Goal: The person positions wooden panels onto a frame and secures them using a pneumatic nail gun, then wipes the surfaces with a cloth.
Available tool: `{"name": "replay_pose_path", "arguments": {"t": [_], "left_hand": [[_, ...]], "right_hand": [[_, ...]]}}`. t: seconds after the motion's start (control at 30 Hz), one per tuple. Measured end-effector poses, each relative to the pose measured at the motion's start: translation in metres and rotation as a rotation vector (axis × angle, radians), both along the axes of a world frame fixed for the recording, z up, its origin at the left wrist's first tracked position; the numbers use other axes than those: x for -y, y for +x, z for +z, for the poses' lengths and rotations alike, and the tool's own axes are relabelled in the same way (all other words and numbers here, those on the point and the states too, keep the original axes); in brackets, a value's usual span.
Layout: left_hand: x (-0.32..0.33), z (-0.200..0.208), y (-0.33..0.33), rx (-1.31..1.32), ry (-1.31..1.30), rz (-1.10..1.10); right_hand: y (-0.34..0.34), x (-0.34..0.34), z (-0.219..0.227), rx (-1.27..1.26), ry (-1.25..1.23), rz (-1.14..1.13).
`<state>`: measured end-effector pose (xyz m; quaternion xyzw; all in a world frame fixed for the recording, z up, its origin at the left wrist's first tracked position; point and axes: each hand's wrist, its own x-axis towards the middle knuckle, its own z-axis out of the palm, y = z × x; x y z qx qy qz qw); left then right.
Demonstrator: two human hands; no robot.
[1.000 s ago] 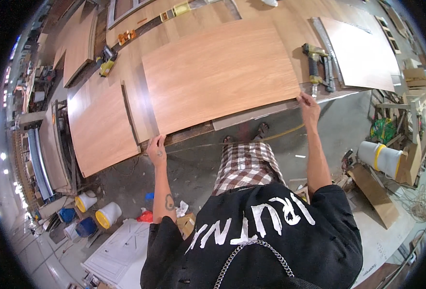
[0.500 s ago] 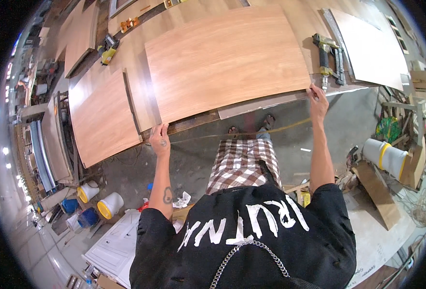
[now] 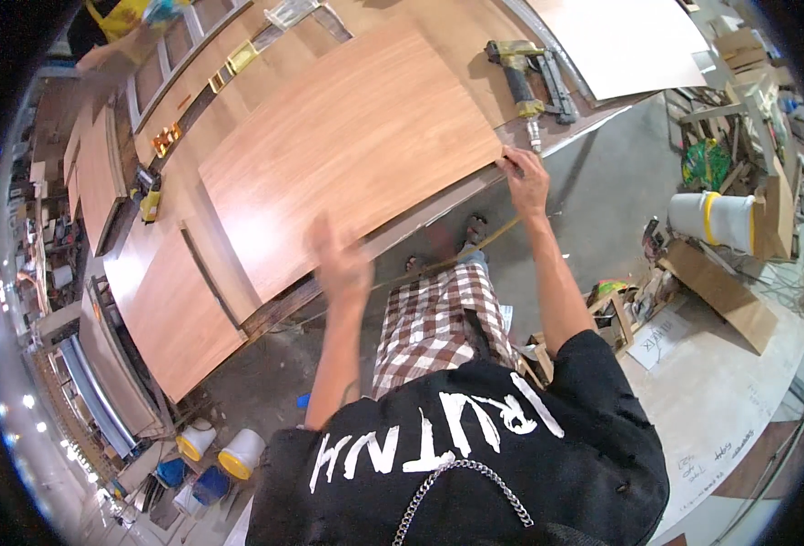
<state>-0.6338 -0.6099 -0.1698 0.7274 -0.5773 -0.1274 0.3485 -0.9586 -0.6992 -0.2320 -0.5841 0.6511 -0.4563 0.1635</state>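
Observation:
A large wood-grain panel (image 3: 356,136) lies flat on the workbench, its near edge toward me. At that panel's near right corner, my right hand (image 3: 526,182) pinches the edge between thumb and fingers. My left hand (image 3: 340,264) is smeared by motion in front of the near edge, so its fingers cannot be made out. Just beyond my right hand lies a yellow and black air nailer (image 3: 516,84). A smaller wood-grain panel (image 3: 170,314) rests to the left, with a dark strip along its side.
Another yellow tool (image 3: 150,196) sits at the left. Behind the large panel are an orange clip-like piece (image 3: 166,139) and a framed piece (image 3: 161,73). A white sheet (image 3: 620,45) lies at the far right. White buckets (image 3: 242,452) and scrap boards (image 3: 720,296) stand on the floor.
My left hand has left the panel's near left corner and swung right. My right hand stays at the right corner. The whole view has turned and shifted.

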Motion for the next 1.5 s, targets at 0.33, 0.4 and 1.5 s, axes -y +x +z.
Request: {"name": "replay_pose_path", "arguments": {"t": [0.33, 0.4, 1.5], "left_hand": [[0.170, -0.004, -0.181, 0.468, 0.084, -0.227], [0.166, -0.013, -0.177, 0.472, 0.061, -0.313], [0.171, -0.045, -0.149, 0.395, 0.027, -0.241]], "right_hand": [[-0.015, 0.016, 0.037, -0.172, 0.155, 0.214], [-0.018, 0.063, 0.067, -0.492, 0.059, -0.014], [-0.039, 0.009, 0.115, 0.250, 0.873, 0.454]]}}
